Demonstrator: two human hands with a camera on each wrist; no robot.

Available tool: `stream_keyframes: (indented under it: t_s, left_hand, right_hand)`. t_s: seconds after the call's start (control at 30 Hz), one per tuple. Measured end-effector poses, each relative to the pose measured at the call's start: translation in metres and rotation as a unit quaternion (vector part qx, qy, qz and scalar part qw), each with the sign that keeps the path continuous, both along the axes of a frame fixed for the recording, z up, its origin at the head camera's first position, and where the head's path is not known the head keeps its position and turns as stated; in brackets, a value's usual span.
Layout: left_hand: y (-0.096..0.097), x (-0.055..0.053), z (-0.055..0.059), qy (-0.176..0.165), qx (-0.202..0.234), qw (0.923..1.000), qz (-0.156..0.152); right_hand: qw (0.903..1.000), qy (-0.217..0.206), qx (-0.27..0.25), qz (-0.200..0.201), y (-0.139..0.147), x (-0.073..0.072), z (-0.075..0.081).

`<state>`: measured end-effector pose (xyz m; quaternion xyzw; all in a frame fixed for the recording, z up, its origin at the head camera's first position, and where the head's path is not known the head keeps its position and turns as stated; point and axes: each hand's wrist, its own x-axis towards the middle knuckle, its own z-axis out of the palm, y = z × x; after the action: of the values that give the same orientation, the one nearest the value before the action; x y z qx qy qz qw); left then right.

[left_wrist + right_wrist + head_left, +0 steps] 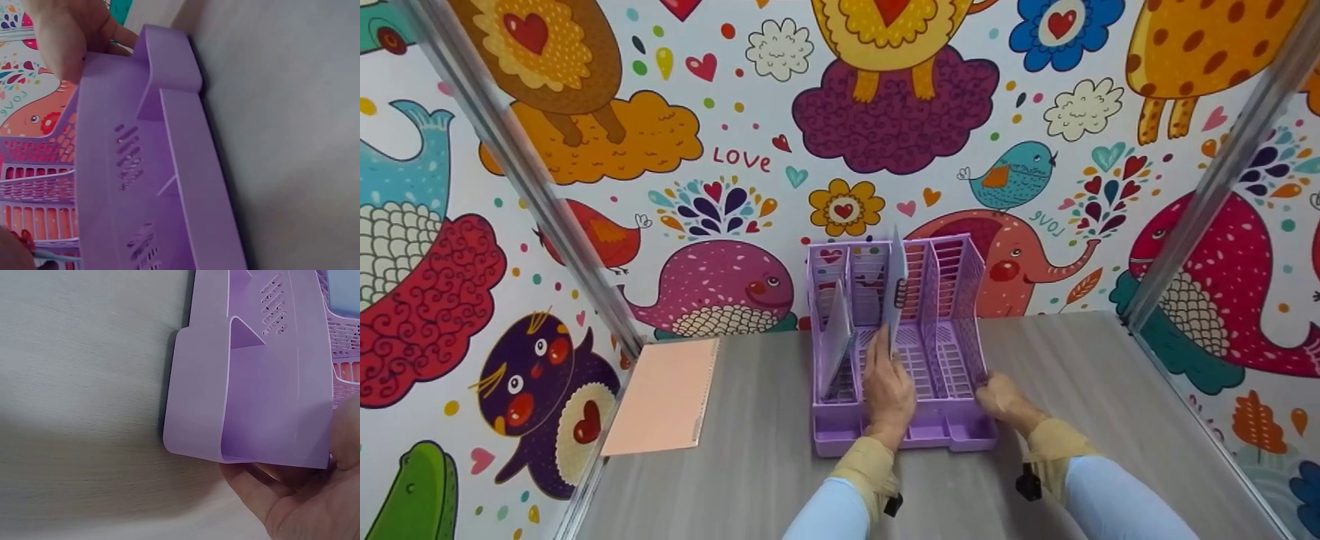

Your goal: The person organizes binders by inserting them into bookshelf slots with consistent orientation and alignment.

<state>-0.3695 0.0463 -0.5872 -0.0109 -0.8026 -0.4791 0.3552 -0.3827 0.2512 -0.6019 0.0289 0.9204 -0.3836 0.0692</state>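
Observation:
A purple plastic file rack (911, 412) with upright dividers stands on the table against the back wall. In one of its middle slots is a thin light-blue spiral notebook (896, 289), standing on edge. My left hand (890, 390) reaches over the rack's front and holds this notebook by its near edge. At the rack's right front corner, my right hand (1006, 399) grips the side wall; in the right wrist view its fingers (250, 492) curl under the front pocket (197, 399). A second thin, pale notebook (836, 341) leans in the leftmost slot.
A peach-coloured notebook (664, 397) lies flat on the grey table (750, 480), left of the rack. Metal frame posts (532, 180) edge the work space at both sides. Behind stands a wall (697, 165) printed with cartoon animals.

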Motion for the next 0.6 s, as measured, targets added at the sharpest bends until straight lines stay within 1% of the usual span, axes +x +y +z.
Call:
stream_keyframes:
  t_s: [0.07, 0.1, 0.27, 0.3, 0.33, 0.4, 0.43, 0.5, 0.53, 0.6]
  left_hand:
    - [0.0, -0.004, -0.001, -0.007, -0.002, 1.0, 0.003]
    - [-0.001, -0.005, -0.001, -0.01, -0.002, 0.9999, 0.003]
    - [-0.004, -0.014, -0.001, -0.025, -0.014, 0.9996, 0.002]
    - [-0.005, -0.015, -0.002, -0.025, -0.016, 0.9995, 0.002]
    - [-0.005, -0.017, -0.003, -0.025, -0.019, 0.9995, 0.003]
    - [-0.006, -0.019, -0.005, -0.02, -0.019, 0.9996, 0.004]
    - [-0.007, -0.02, -0.007, -0.015, -0.019, 0.9997, 0.005]
    - [-0.009, -0.023, -0.011, -0.002, -0.019, 0.9998, 0.005]
    - [-0.01, -0.026, -0.018, 0.008, -0.021, 0.9997, 0.009]
    - [-0.013, -0.03, -0.026, 0.027, -0.02, 0.9994, 0.009]
  right_hand:
    - [0.9999, 0.003, -0.006, 0.008, 0.004, -0.005, -0.007]
    - [0.9999, 0.007, -0.002, 0.013, 0.007, -0.009, -0.014]
    - [0.9986, 0.03, 0.038, 0.022, 0.033, -0.046, -0.075]
    - [0.9984, 0.028, 0.046, 0.019, 0.036, -0.054, -0.087]
    - [0.9983, 0.03, 0.048, 0.016, 0.039, -0.058, -0.096]
    - [0.9984, 0.031, 0.041, 0.022, 0.04, -0.06, -0.101]
    - [0.9983, 0.036, 0.036, 0.03, 0.038, -0.054, -0.095]
    - [0.9983, 0.037, 0.039, 0.024, 0.035, -0.055, -0.095]
    - [0.9983, 0.037, 0.039, 0.023, 0.033, -0.053, -0.092]
    - [0.9986, 0.031, 0.032, 0.028, 0.03, -0.05, -0.085]
